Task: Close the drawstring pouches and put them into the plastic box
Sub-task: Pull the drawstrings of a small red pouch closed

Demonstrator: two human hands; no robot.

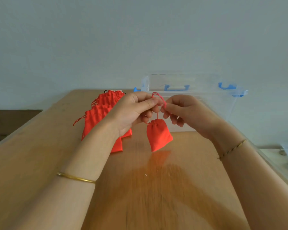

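Now | left hand (134, 110), right hand (187, 112) pinch cord (160, 98) | forearm (96, 146) half-hides pouch pile (96, 117)

Soft even daylight; wide-angle warping and blur toward edges.

No text, label, brand, number or sign can be read anywhere.

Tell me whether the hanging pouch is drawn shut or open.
Drawn shut. The hanging pouch has its neck bunched tight under the cord, which the left hand and the right hand pinch above it.
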